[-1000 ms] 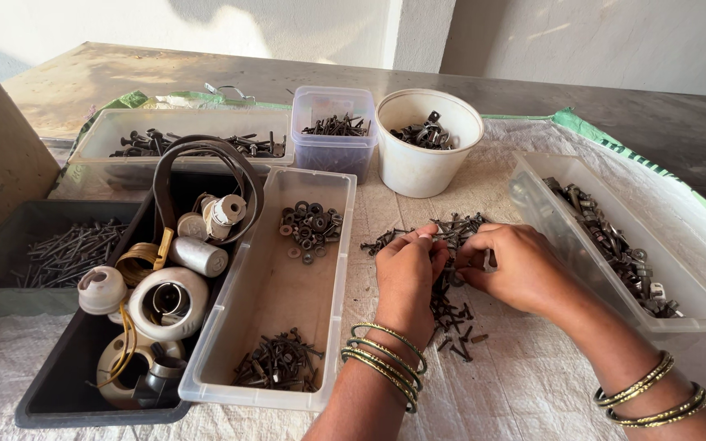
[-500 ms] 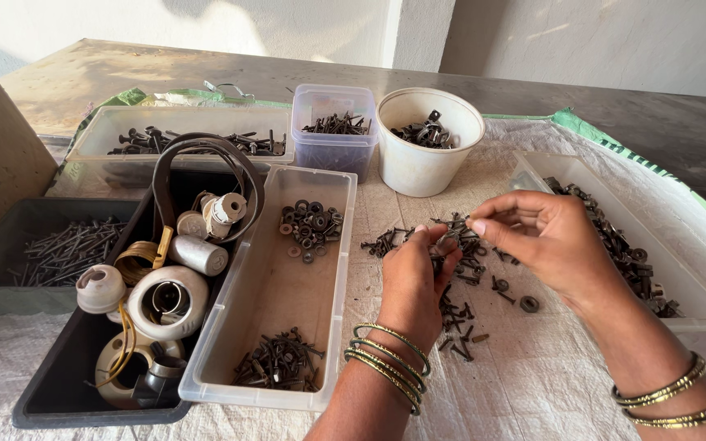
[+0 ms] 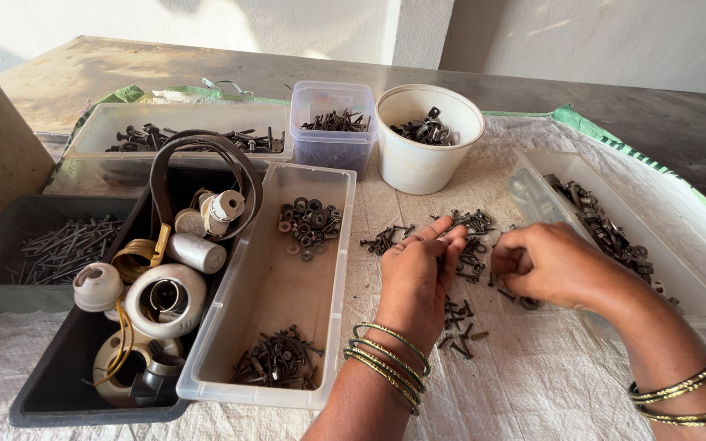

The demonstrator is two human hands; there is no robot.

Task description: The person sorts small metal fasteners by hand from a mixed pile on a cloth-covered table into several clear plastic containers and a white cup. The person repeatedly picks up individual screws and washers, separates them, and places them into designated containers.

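The loose pile of dark screws (image 3: pixel 463 245) lies scattered on the white woven cloth (image 3: pixel 533 384) that covers the surface, and both hands sit right on top of it, so the relation that matters is very short: the screws lie directly under and between the two grips. The left hand (image 3: pixel 414 282) rests palm down on the pile's near-left part, its fingers (image 3: pixel 439 241) held straight and close together, pointing away from the body toward the white cup (image 3: pixel 428 139); nothing is visibly pinched in it. The right hand (image 3: pixel 545 265) lies just to the right, knuckles up, its fingers curled in toward the left hand; whether it pinches a screw I cannot tell, since the fingertips are tucked under. The screws point every way, with no shared long axis. The clear tray of washers and screws (image 3: pixel 267 286) is just left of the left hand, which is the nearer to it; the clear tray of dark metal fittings (image 3: pixel 614 237) lies beside the right hand.
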